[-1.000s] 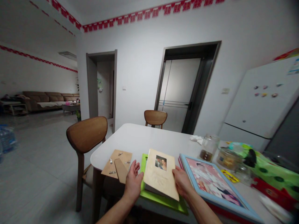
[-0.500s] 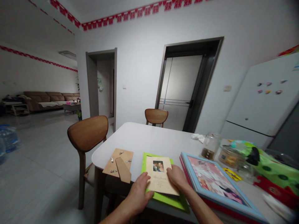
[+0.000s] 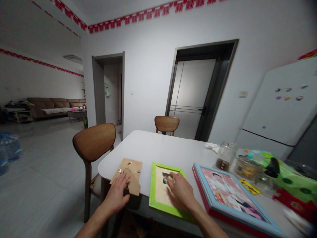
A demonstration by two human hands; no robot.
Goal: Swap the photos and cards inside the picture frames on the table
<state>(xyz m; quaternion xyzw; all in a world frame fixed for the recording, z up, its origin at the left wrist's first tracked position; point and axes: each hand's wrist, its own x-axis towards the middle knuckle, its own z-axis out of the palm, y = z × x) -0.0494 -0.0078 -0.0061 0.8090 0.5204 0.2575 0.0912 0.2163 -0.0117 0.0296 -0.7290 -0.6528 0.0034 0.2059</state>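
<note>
A white table (image 3: 158, 148) with rounded corners is carrying things along its near edge and right side. Near the near-left corner, a tan board (image 3: 135, 166) with metal clips and a stand flap is lying at the near edge. Farther right along that edge, a green frame (image 3: 152, 188) is lying flat. Beside it, a red frame (image 3: 199, 189) is lying beneath a light-blue frame (image 3: 206, 188). Toward the far edge, crumpled white tissue (image 3: 211, 147) is resting near a glass jar (image 3: 224, 160) holding dark contents. Toward the right edge, a clear container (image 3: 245, 168), a yellow packet (image 3: 249, 187) and a green bag (image 3: 291, 181) are sitting close together.
</note>
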